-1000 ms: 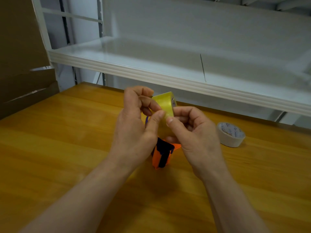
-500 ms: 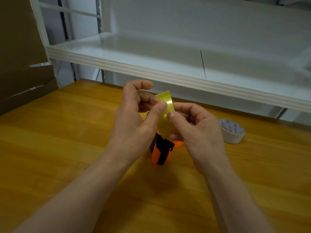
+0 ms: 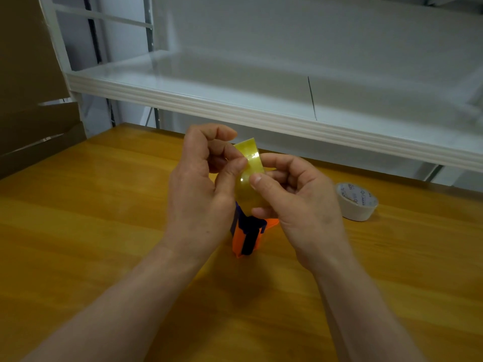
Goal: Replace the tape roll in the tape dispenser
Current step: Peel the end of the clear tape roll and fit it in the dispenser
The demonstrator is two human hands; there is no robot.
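Observation:
Both hands hold a yellowish clear tape roll (image 3: 249, 163) above the wooden table (image 3: 91, 218). My left hand (image 3: 201, 189) grips the roll from the left, its thumb pressed on the tape's outer face. My right hand (image 3: 292, 202) grips it from the right, its thumb tip on the tape just below the left thumb. An orange and dark blue tape dispenser (image 3: 248, 236) shows under the hands, mostly hidden by them. I cannot tell whether the roll sits on the dispenser or whether a hand holds the dispenser.
A white tape roll (image 3: 356, 202) lies flat on the table to the right of my hands. A white shelf (image 3: 235, 105) juts out behind the table at about head height. Brown cardboard (image 3: 28, 100) stands at the far left.
Both thumbs have shifted a little on the tape's outer face, and the roll has turned slightly. The hands stay in the same place above the dispenser.

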